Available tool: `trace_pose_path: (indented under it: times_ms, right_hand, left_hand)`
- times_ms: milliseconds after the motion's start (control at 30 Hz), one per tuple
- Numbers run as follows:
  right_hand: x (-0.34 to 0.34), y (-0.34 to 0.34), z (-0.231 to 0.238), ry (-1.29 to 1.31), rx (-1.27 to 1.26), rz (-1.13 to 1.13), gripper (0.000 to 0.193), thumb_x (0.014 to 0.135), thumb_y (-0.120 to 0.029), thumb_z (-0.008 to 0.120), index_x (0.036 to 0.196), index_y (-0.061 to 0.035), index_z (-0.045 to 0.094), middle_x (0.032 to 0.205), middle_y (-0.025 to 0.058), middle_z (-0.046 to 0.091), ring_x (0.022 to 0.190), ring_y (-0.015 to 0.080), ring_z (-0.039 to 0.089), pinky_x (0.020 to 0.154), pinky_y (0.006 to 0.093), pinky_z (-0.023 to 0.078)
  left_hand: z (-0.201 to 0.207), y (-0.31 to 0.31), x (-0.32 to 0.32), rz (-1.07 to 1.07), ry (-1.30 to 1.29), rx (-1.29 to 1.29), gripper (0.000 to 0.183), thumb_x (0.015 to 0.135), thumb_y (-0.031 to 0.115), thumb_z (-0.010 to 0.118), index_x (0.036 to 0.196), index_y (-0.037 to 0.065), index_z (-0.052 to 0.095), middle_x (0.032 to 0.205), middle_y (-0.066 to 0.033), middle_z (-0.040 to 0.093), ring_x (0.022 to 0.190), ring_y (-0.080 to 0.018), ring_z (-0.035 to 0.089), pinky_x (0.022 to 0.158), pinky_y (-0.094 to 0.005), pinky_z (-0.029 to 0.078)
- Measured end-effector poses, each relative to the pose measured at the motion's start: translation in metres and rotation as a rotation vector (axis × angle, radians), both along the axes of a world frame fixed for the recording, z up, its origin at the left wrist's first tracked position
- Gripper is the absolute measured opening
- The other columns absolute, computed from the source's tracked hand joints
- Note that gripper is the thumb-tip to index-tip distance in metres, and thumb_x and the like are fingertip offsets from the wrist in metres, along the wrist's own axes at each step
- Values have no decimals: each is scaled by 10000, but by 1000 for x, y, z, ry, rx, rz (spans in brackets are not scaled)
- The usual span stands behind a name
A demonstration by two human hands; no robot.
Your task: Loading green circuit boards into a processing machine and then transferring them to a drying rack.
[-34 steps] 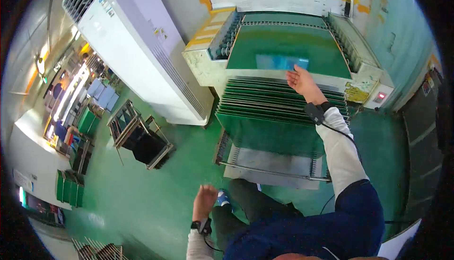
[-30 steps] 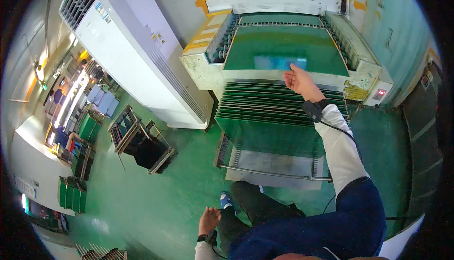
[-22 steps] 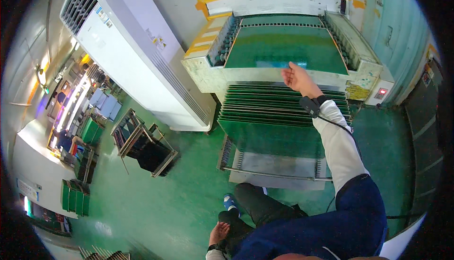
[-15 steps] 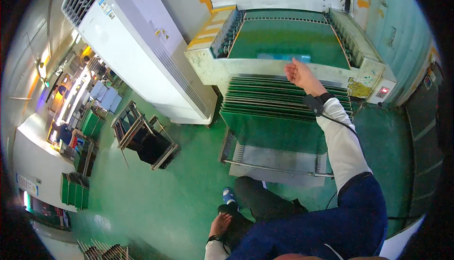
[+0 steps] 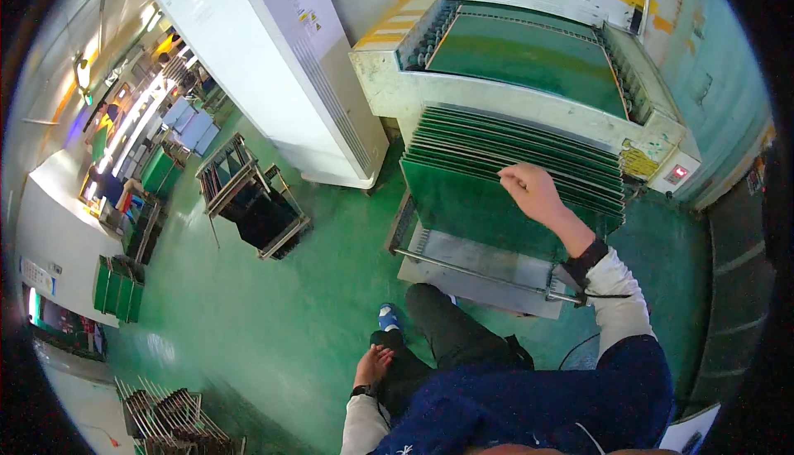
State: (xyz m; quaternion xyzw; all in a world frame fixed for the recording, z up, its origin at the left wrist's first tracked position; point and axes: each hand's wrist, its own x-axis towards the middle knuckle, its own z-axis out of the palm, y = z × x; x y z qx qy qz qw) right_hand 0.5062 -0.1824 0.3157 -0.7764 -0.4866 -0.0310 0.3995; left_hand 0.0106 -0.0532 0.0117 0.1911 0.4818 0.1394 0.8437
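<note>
My right hand [image 5: 533, 194] is held out over a floor rack [image 5: 475, 269] filled with upright green panels [image 5: 496, 207]. Its fingers are curled in, with nothing visible in them, close to the top edge of the nearest panel. Whether they touch that edge I cannot tell. Behind the rack, a large green sheet [image 5: 529, 58] lies flat between the rollers of a pale machine [image 5: 496, 101]. Low beside my thigh hangs my left hand [image 5: 375, 366], its fingers loosely bent and apart, holding nothing.
A tall white air conditioner [image 5: 273, 66] stands left of the machine. A wheeled rack with dark panels [image 5: 256, 198] is on the green floor. Another rack with thin rods [image 5: 174, 418] stands at lower left. People work at a lit bench [image 5: 132, 136] in the far left.
My right hand has drawn back from the machine's front edge to above the nearest panels in the rack, fingers more curled. The view has shifted slightly; my left hand stays low by my leg.
</note>
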Motion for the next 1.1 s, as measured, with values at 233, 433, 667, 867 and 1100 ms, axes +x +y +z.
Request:
trace_pose_path:
  times_ms: [233, 433, 667, 867, 1100]
  right_hand:
    - [-48, -9, -9, -375, -132, -12, 335, 699, -145, 624, 1007, -30, 559, 1072, 107, 521, 992, 277, 469, 830, 406, 386]
    - [-64, -14, -12, -443, -142, -39, 326, 687, -122, 621, 993, -30, 557, 1055, 111, 504, 976, 278, 454, 812, 408, 378]
    - [-41, 5, -21, -311, -44, -66, 274, 675, -112, 633, 925, -41, 544, 856, 100, 489, 820, 288, 471, 710, 391, 403]
    - [-46, 20, -21, -210, -196, -119, 219, 690, -142, 639, 819, -55, 484, 793, 126, 530, 784, 325, 520, 648, 420, 422]
    - [-26, 23, -12, -193, -505, -86, 230, 726, -236, 593, 796, -22, 543, 774, 188, 589, 777, 370, 565, 670, 458, 448]
  left_hand:
    - [-18, 4, -17, 43, -93, -46, 333, 896, 316, 437, 1036, 14, 444, 952, -140, 550, 888, -279, 565, 754, -340, 460]
    - [-35, 6, -23, 29, -110, -38, 339, 899, 317, 426, 1046, 11, 436, 1002, -159, 528, 944, -295, 539, 780, -356, 456]
    - [-46, 6, -26, 0, -275, 14, 390, 897, 326, 432, 1111, 1, 399, 1085, -182, 502, 1002, -307, 515, 822, -367, 445]
    - [-46, 9, -30, -20, -160, 39, 437, 890, 342, 444, 1152, -3, 384, 1164, -198, 465, 1049, -301, 495, 842, -352, 442]
    - [-12, -2, -29, 36, -128, -1, 465, 897, 310, 440, 1204, -28, 349, 1152, -201, 456, 1061, -300, 485, 835, -356, 448]
